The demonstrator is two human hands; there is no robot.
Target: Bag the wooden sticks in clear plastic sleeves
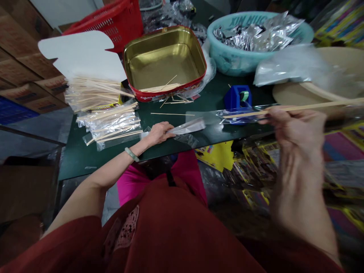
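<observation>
My left hand (159, 133) rests on the dark green table (85, 159) near its front edge, fingers curled onto a small clear plastic sleeve (189, 127). My right hand (292, 125) is raised to the right and pinches a long thin wooden stick (313, 106) whose left end lies inside a clear plastic sleeve (241, 113). The hand is blurred by motion. One loose stick (172, 114) lies on the table between the two hands.
A gold square tin (165, 60) holds a few sticks. Bagged stick bundles (113, 125) and a larger stack (91, 93) lie left. A blue tape dispenser (237, 96), teal basin of foil packets (256, 34), red basket (110, 21) and cardboard boxes (19, 72) surround.
</observation>
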